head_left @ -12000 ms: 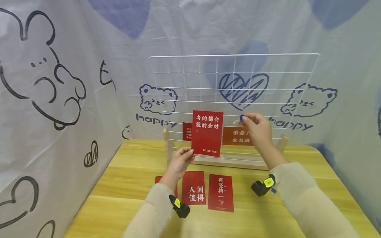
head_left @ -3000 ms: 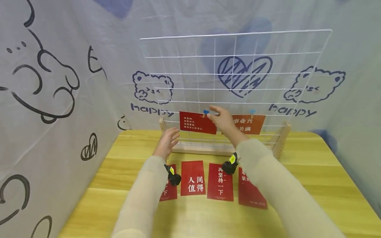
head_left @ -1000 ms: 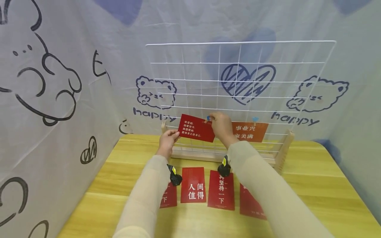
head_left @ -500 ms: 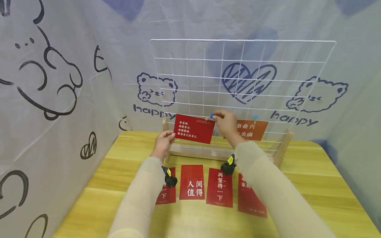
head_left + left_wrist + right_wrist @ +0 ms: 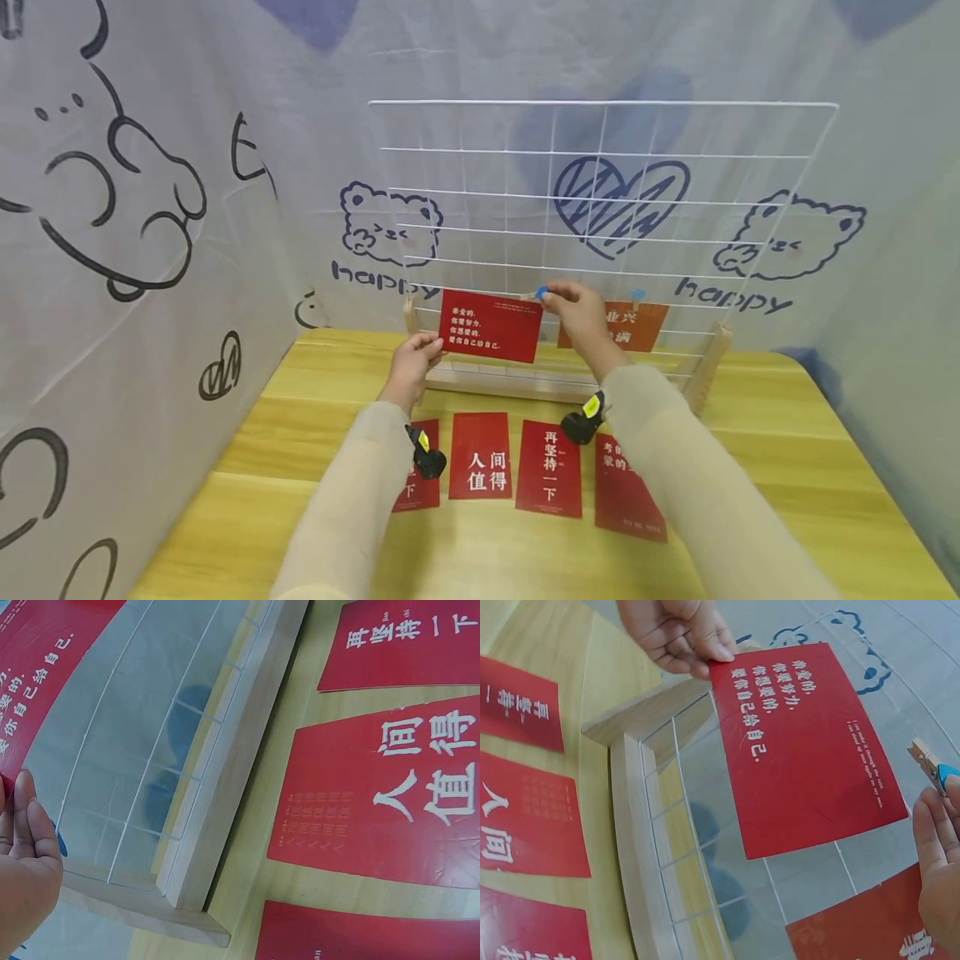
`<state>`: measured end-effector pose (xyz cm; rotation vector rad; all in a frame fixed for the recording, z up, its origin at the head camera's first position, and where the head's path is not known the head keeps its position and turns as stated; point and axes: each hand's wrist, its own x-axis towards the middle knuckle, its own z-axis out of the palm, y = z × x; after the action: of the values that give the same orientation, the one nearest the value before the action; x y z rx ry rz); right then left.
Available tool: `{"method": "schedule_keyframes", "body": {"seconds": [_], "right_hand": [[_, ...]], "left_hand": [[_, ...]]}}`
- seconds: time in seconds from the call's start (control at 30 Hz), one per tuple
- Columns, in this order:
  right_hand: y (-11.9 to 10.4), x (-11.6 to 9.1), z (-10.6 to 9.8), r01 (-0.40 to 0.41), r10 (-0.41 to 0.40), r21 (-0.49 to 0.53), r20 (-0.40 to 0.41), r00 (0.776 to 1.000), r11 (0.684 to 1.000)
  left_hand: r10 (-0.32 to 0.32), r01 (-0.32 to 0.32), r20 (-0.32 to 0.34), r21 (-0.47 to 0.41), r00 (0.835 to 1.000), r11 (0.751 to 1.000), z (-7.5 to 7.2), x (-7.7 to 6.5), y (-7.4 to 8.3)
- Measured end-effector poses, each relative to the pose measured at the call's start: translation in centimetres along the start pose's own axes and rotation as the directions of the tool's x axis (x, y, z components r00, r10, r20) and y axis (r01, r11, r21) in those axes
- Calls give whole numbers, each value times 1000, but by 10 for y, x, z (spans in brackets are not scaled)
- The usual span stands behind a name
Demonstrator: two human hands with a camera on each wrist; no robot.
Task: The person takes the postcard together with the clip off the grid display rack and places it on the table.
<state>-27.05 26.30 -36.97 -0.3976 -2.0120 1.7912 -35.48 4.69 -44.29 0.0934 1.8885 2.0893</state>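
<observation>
In front of the white wire grid [image 5: 507,242], my left hand [image 5: 411,367] pinches a red card [image 5: 491,327] with white lettering by its lower left corner. My right hand [image 5: 585,317] pinches a small wooden clothespin [image 5: 927,760] with a blue heart on its end. In the right wrist view the clothespin's tip is apart from the card's edge, with nothing in it. The left wrist view shows the left thumb and fingers [image 5: 30,825] at the card's corner. An orange-red card [image 5: 637,325] hangs on the grid behind my right hand, under a light blue clip [image 5: 637,295].
Several red cards lie in a row on the wooden table [image 5: 787,467], among them one card [image 5: 480,442] left of centre and another card [image 5: 551,475] beside it. My right sleeve partly covers the rightmost card [image 5: 626,500]. The grid's wooden base [image 5: 517,385] stands behind the row.
Twelve seconds ago my left hand held another red card, now on the table at right. The present card hung clipped on the grid; my hands took hold and the clothespin came off it.
</observation>
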Motion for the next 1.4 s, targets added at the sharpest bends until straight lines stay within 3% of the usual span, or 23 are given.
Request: {"method": "schedule_keyframes", "body": {"seconds": [0.03, 0.07, 0.23, 0.27, 0.37, 0.47, 0.57, 0.63, 0.73, 0.77, 0.8, 0.87, 0.97, 1.07, 1.27, 1.4], "right_hand": [[1, -2, -2, -7, 7, 28, 0, 1000, 1000], [2, -4, -3, -13, 14, 57, -1, 1000, 998], [6, -14, -11, -69, 74, 160, -25, 997, 985], [6, -16, -12, -79, 85, 177, -26, 996, 981], [8, -22, -17, -94, 101, 241, -17, 995, 966], [9, -29, -21, -106, 114, 274, -12, 993, 956], [12, -37, -25, -124, 133, 324, -6, 991, 938], [15, -42, -29, -137, 146, 364, 3, 989, 921], [19, -50, -35, -158, 163, 412, 24, 986, 898], [21, -53, -37, -167, 170, 418, 31, 985, 893], [22, -56, -39, -174, 175, 426, 38, 984, 888], [25, -61, -42, -185, 181, 446, 51, 982, 876], [29, -69, -47, -184, 175, 468, 62, 983, 864], [33, -76, -51, -187, 178, 486, 66, 982, 853], [42, -90, -62, -207, 190, 492, 86, 978, 846], [50, -100, -69, -206, 176, 449, 107, 978, 870]], "left_hand": [[36, -34, 35, -40, 999, 999, -5, 10, -13], [44, -41, 46, -59, 998, 997, -7, 11, -17], [29, -26, 35, -74, 999, 997, -10, 2, -26], [-10, 10, 6, -49, 1000, 999, -5, -12, -14], [-34, 34, 11, -49, 999, 998, -1, -32, -2], [-42, 43, 12, -64, 999, 997, 0, -44, 1], [2, 4, 44, -135, 999, 991, -5, -39, -15], [80, -56, 100, -223, 992, 973, -16, -14, -51], [94, -57, 131, -260, 987, 964, -20, -10, -69], [73, -47, 107, -227, 991, 973, -19, -12, -71], [51, -34, 83, -196, 995, 980, -16, -15, -72], [-23, 26, 29, -122, 999, 992, -7, -44, -48], [-48, 51, 32, -102, 998, 993, -4, -69, -30], [-70, 74, 41, -120, 997, 990, -5, -83, -21], [-94, 93, -2, -115, 996, 989, -9, -94, -27], [-102, 102, 14, -98, 995, 990, -17, -100, -40]]}}
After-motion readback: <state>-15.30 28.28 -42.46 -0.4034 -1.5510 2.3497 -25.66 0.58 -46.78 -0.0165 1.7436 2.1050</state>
